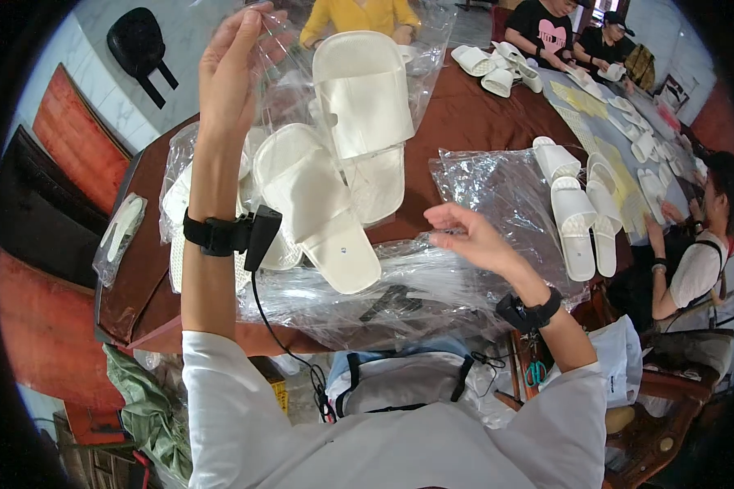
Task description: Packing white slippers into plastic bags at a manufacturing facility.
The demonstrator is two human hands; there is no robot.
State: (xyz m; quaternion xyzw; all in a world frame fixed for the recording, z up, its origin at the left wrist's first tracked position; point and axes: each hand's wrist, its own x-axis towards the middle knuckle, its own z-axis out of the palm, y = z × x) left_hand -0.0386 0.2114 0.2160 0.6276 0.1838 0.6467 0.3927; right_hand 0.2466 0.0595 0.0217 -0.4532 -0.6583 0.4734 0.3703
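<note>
Raised at the far left, my left hand [235,61] has its fingers closed on the top edge of a clear plastic bag [434,57]. A pair of white slippers [365,106] shows through the bag, one overlapping the other. Below it, more white slippers [322,208] lie on the table, partly behind my left forearm. Over the front of the table, my right hand [475,234] is open, fingers stretched to the left and holding nothing. Under and beside it are a stack of clear plastic bags [383,289] and a loose crinkled plastic sheet [497,183].
White slippers [575,216] stand on the brown-covered table [457,118] at right, with more [497,67] at the far side. A bagged slipper [121,232] lies at the left edge. Several people sit around the tables. Scissors [535,373] hang below my right forearm.
</note>
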